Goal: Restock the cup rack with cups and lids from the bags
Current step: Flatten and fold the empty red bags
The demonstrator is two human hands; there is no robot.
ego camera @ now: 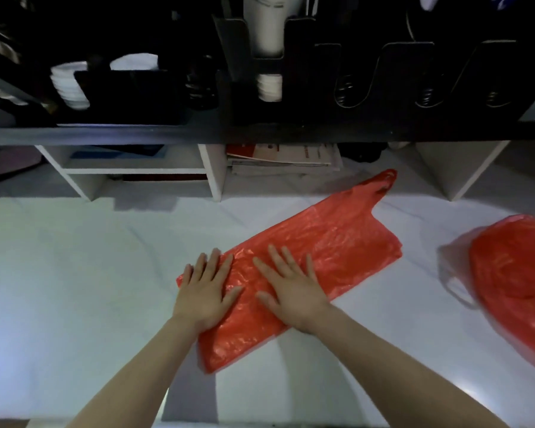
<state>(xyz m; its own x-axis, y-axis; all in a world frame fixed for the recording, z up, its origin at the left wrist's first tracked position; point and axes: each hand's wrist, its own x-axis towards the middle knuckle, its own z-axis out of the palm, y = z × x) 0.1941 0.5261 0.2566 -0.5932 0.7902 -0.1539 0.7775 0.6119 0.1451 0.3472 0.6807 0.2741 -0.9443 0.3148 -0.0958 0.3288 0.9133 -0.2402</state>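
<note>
A flat, empty red plastic bag (328,242) lies diagonally on the white table, its handles pointing to the far right. My left hand (206,288) rests palm down on its near left end, fingers spread. My right hand (291,288) presses flat on the bag beside it. A second red bag (513,273), bulging, sits at the right edge. Above, the black cup rack (322,88) holds a white cup stack (267,35) in one slot and white lids (70,84) at the left. Several slots to the right show only springs.
A dark shelf edge (167,134) runs across below the rack. White cubby dividers (212,171) stand under it, with papers (284,159) in the middle cubby. The white table (74,273) spreads to the left of the bag.
</note>
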